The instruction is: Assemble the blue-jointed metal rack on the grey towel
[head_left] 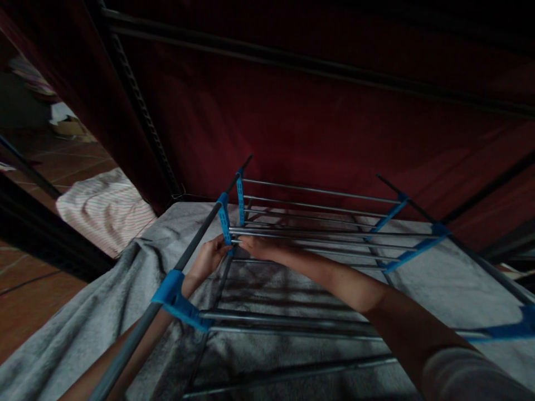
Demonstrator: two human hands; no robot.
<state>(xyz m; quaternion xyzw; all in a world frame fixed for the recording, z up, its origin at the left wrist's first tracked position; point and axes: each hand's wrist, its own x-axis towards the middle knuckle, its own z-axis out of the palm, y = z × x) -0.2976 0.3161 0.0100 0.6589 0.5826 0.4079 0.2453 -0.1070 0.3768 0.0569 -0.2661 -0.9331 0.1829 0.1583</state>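
A rack of grey metal tubes and blue plastic brackets lies across a grey blanket [330,301]. My left hand [212,256] is closed at the lower end of a blue bracket [224,217] on the rack's left side, its fingertips against the plastic. Just to the right, my right hand [254,247] is closed around the end of a thin metal rod [343,242], close to where the rod meets that bracket. The fingers of my right hand are partly hidden. A nearer blue bracket [179,301] sits on the long side tube [194,245] above my left forearm.
Behind the rack hangs a dark red sheet [301,133] with a dark metal bar [271,55] across it. A striped cloth [106,209] lies at the left, by a dark frame post [54,234]. Brown floor tiles [29,301] show beyond the blanket's left edge.
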